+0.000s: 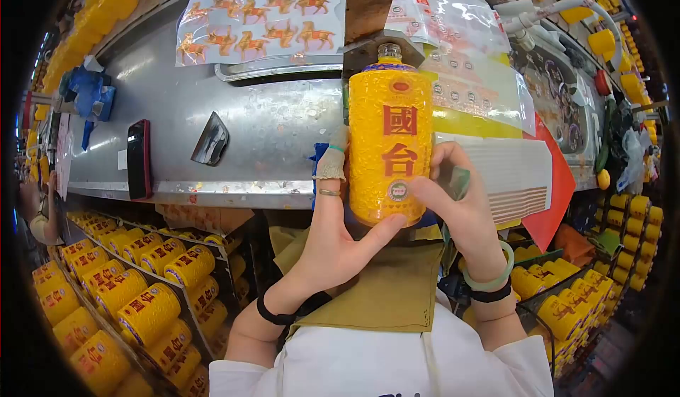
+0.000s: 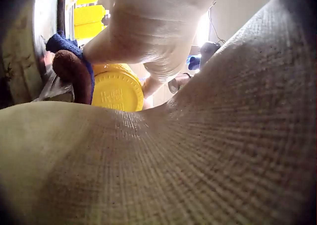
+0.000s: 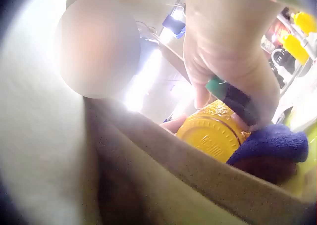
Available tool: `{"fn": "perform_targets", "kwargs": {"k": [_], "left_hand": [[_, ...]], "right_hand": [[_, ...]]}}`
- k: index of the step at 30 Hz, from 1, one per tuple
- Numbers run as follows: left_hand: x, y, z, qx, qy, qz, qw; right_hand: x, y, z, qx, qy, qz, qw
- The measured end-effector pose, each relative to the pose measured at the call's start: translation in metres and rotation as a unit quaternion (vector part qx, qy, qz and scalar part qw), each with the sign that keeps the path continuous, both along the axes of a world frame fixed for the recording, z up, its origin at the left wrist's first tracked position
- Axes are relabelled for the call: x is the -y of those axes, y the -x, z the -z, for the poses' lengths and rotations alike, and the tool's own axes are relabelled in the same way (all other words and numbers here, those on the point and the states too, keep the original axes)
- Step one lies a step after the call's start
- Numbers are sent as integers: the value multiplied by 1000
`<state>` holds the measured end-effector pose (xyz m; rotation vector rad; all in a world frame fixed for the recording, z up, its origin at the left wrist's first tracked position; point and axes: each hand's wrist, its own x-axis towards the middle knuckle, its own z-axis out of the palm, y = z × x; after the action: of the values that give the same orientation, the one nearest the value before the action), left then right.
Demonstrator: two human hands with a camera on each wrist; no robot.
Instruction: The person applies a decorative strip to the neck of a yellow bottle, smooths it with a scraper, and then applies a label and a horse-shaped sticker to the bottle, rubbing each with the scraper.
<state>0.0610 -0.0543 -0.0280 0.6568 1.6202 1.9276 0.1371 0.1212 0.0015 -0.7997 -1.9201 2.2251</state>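
A yellow embossed bottle [image 1: 391, 135] with red characters and a clear glass neck lies in front of me, base toward my body. My left hand [image 1: 334, 245] holds its lower left side, thumb across the front near the base. Cloth and a teal band cover one fingertip of that hand. Around the lower right side curls my right hand [image 1: 464, 202], its thumb pressing at a small round label [image 1: 398, 189]. A green cover [image 3: 216, 88] wraps one right finger. The bottle's base [image 2: 116, 92] shows beside a blue cloth [image 3: 277, 145] in the wrist views.
On the metal table [image 1: 262, 131] lie a phone [image 1: 139, 160], a dark shard-like piece [image 1: 210, 140] and a sheet of deer stickers [image 1: 255, 20]. White label sheets [image 1: 503, 174] and a red sheet [image 1: 556, 184] lie right. Racks of yellow bottles [image 1: 150, 315] stand below.
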Motion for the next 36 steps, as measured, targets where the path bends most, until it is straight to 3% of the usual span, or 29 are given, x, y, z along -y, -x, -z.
{"fn": "perform_targets", "kwargs": {"k": [21, 27, 29, 36], "left_hand": [[2, 0, 0, 17, 21, 12, 1000], [5, 2, 1, 3, 35, 15, 999], [7, 5, 2, -60, 63, 46, 995], [3, 2, 2, -42, 33, 45, 998]], "right_hand": [[0, -2, 8, -19, 6, -1, 1000], [-1, -1, 7, -9, 2, -10, 1000], [0, 0, 4, -1, -1, -4, 1000], [-3, -1, -5, 21, -3, -16, 1000]]}}
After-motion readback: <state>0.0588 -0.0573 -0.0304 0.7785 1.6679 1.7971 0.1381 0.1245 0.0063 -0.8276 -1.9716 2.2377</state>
